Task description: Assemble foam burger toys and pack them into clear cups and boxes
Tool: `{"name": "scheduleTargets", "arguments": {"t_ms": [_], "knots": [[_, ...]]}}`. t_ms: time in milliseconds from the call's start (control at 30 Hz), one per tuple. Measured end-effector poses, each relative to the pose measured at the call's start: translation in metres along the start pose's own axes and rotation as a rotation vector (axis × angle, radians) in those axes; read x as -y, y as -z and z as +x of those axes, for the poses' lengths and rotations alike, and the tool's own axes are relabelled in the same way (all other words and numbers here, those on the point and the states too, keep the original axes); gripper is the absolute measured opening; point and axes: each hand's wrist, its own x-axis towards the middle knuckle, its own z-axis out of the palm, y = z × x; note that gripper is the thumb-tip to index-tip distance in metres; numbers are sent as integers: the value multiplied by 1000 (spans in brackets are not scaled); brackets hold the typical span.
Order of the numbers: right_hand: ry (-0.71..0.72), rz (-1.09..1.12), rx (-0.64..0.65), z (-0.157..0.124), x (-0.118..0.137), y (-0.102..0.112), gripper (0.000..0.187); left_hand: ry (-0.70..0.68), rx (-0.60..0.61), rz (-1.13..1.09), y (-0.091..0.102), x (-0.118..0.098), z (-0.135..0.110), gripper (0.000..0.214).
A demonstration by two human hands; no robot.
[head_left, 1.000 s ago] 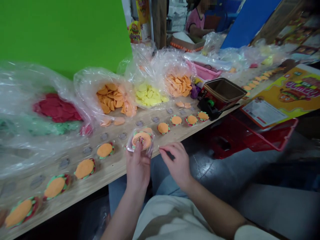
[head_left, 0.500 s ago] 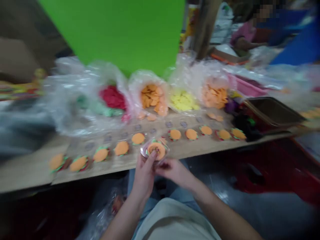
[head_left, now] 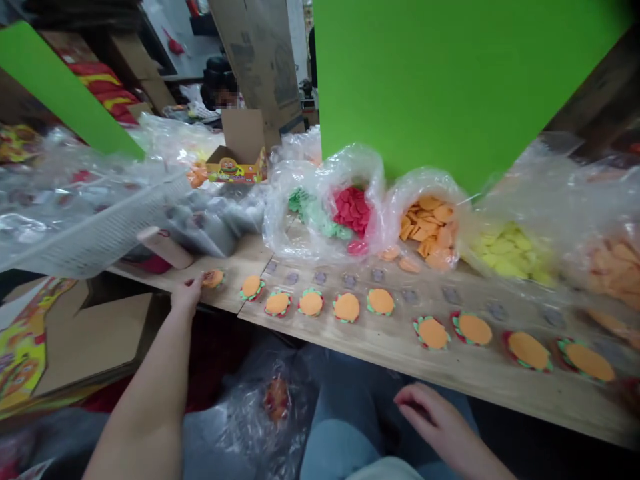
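Observation:
My left hand reaches to the left end of a row of orange felt burger stacks on a wooden board. Its fingertips touch the board's edge beside the leftmost stack, and its fingers are mostly hidden behind the back of the hand. My right hand hangs low over my lap, fingers loosely apart and holding nothing. Below the board lies a clear bag with a packed burger in it.
Clear bags of felt discs stand behind the row: green and red, orange, yellow. A white basket and a printed box sit at the left. Flat cardboard lies below. Another person sits far back.
The view has swung left. My left hand no longer holds the clear pack with the burger and has moved to the row's left end. My right hand has dropped toward my lap.

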Motion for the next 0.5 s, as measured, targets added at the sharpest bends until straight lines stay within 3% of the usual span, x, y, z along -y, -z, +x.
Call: {"name": "scheduleTargets", "arguments": {"t_ms": [100,200,300,400,500], "knots": [[-26,3,27,4,-1,-7,21,72,14,-38,-14,19,-6,30],[-46,-14,28,14,7,-9,21,126,199,-135,-34,36,-18,23],[19,-53,46,25,33,-7,18,145,318,-302,-47,43,-26,17],[118,-53,67,33,67,-8,17,133,334,-479,-38,40,-30,9],[169,78,90,45,95,-15,19,119,333,-594,-13,36,-46,8]]}}
